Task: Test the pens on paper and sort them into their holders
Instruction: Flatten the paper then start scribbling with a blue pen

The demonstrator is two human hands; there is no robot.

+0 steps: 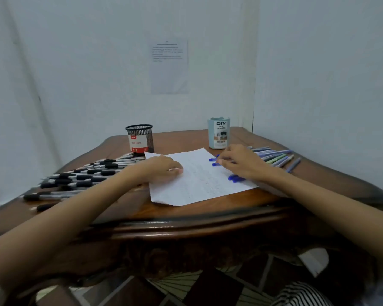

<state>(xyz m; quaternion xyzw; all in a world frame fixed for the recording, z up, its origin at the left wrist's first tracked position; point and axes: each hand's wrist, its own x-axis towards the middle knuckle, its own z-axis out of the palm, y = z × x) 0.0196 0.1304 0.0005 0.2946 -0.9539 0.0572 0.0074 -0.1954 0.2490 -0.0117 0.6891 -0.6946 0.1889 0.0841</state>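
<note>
Paper: white sheet of paper (199,177) lies flat in the middle of the brown table (208,214), with faint scribbles on it.
Left hand: left hand (161,167) rests on the left part of the sheet, fingers curled down and pressing it, holding no pen.
Right hand: right hand (241,162) sits at the right edge of the sheet, fingers pinched onto the blue pens (215,161); blue caps poke out by the fingertips, and more blue ends (236,178) show under the wrist.
Black pens: a big bunch of black pens (82,180) lies on the left side of the table, near the left arm.
Coloured pens: a smaller row of coloured pens (276,156) lies right of the right hand.
Holders: black mesh holder (140,139) stands behind the sheet's left corner; light blue holder (219,133) stands just behind the right hand.
Open room: bare wood shows between the two holders and along the near edge.
</note>
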